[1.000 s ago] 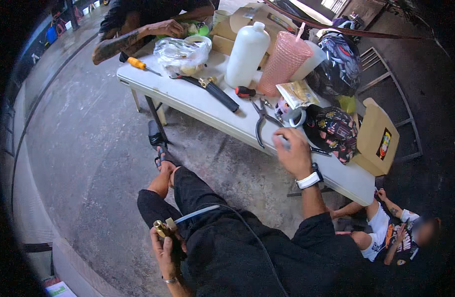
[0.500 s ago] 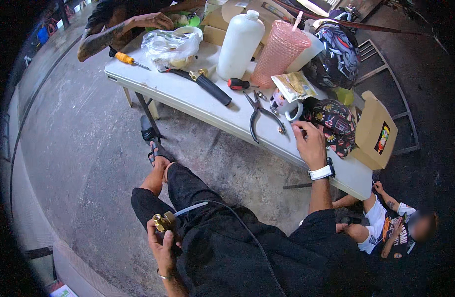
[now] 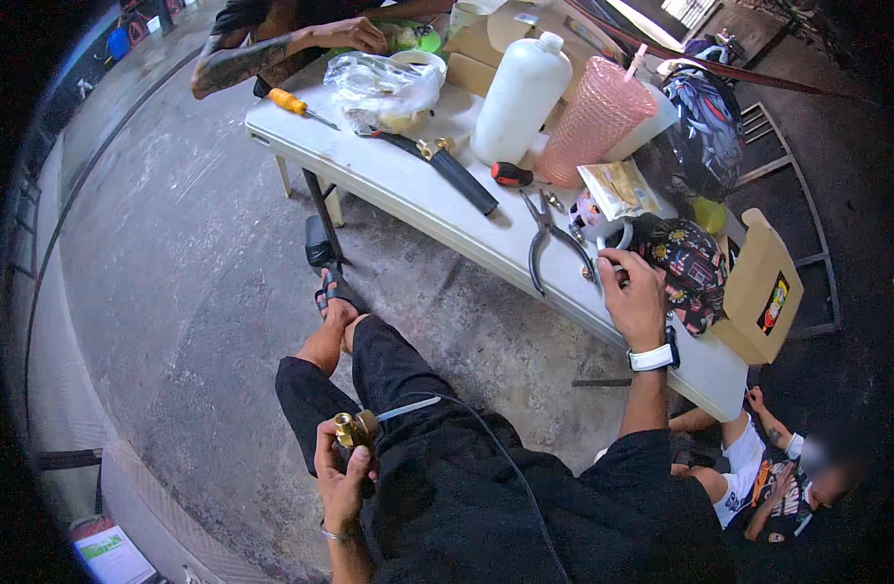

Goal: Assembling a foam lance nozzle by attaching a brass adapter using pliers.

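Over my lap, my left hand (image 3: 342, 492) is closed around a brass fitting (image 3: 356, 428) with a threaded end. A short white tube (image 3: 408, 408) shows beside the fitting. At the table's near edge, my right hand (image 3: 638, 310) has its thumb and fingertips brought together. Whatever is between those fingertips is too small to make out. Just beyond it stand a white mug (image 3: 617, 235) and a dark patterned cap (image 3: 688, 261). To its left lie black-handled pliers (image 3: 542, 237) and a tiny brass piece (image 3: 587, 273).
On the white table (image 3: 364, 165) are a white bottle (image 3: 518, 102), a pink tumbler (image 3: 598, 122), a torch-like handle (image 3: 447, 173), screwdrivers and a plastic bag (image 3: 384, 88). An open carton (image 3: 758, 302) sits at the right end. One person sits across, another at lower right.
The whole view has shifted, so the table appears farther right and lower. My right hand stays near the mug and cap. The brass fitting is still in my left hand.
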{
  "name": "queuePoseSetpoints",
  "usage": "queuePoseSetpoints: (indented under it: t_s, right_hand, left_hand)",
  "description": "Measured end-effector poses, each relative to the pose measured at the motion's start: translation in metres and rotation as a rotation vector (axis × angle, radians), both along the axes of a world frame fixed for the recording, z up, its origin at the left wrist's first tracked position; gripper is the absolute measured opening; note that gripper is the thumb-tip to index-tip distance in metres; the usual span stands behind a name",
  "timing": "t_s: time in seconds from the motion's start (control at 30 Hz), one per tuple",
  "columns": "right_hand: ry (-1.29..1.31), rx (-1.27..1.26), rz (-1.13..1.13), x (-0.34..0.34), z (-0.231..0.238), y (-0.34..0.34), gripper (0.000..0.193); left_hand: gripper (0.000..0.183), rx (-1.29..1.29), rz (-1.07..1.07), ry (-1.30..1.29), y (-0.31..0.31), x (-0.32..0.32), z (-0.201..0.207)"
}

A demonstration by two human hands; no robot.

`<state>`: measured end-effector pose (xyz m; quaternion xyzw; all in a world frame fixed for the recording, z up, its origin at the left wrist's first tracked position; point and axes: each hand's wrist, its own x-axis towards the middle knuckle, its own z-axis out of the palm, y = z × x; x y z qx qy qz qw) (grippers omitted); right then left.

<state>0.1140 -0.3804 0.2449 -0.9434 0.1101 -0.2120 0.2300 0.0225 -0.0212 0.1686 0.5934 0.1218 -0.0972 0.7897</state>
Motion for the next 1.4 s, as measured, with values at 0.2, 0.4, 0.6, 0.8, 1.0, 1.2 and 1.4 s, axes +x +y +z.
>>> queuePoseSetpoints:
  t_s: [0.2,0.4,0.6,0.8,1.0,1.2,1.4]
  right_hand:
    - [0.044,-0.018,0.001,0.001,-0.001,0.008,0.018]
    - [0.025,0.044,0.078,0.007,-0.005,0.022,0.017]
    - [-0.176,-0.179,0.336,0.099,-0.02,0.094,0.03]
    - [0.032,-0.166,0.192,0.155,-0.053,0.096,0.046]
    - [-0.295,-0.171,0.233,0.143,-0.043,0.111,0.046]
    - [-0.404,0.182,0.485,0.075,-0.012,0.155,0.043]
    - [-0.225,0.24,0.799,-0.032,-0.069,0.18,0.049]
  left_hand:
    - [0.028,0.028,-0.026,-0.016,0.005,0.001,0.002]
    - [0.022,0.136,0.007,0.017,0.017,0.002,-0.012]
    - [0.026,1.244,-0.219,-0.15,0.072,-0.012,-0.103]
    - [0.025,1.219,0.002,-0.18,0.047,-0.026,-0.113]
    - [0.032,1.079,-0.337,0.022,0.064,-0.028,-0.093]
    - [0.04,1.164,-0.617,0.125,0.081,-0.018,-0.075]
    - [0.044,1.206,-0.519,0.017,0.068,-0.019,-0.072]
